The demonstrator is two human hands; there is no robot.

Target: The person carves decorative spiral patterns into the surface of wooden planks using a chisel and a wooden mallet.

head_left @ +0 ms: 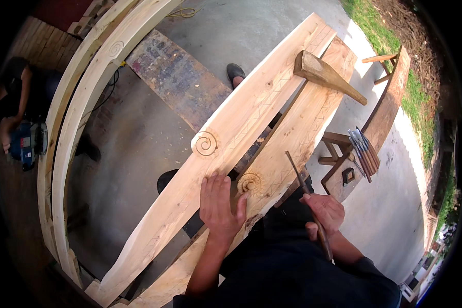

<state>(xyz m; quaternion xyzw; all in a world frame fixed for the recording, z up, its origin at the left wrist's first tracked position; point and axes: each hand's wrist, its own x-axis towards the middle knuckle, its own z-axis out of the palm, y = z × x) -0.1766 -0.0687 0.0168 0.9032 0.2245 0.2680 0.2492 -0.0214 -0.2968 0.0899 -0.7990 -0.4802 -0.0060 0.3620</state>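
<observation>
Two long pale wooden boards lie side by side on a slant, the far board and the near board. My left hand rests flat across them, fingers stretched, beside a carved round rosette. A spiral is cut into the far board, and pencilled zigzags run along both. My right hand is closed round the wooden handle of a chisel, its thin metal blade pointing up and away over the near board's edge. A wooden mallet lies across the boards further off.
On a low bench at the right lie several chisels and a small dark tape measure. Curved beams stand at the left. Beyond them a person holds a blue power tool. A paint-stained plank runs beneath the boards.
</observation>
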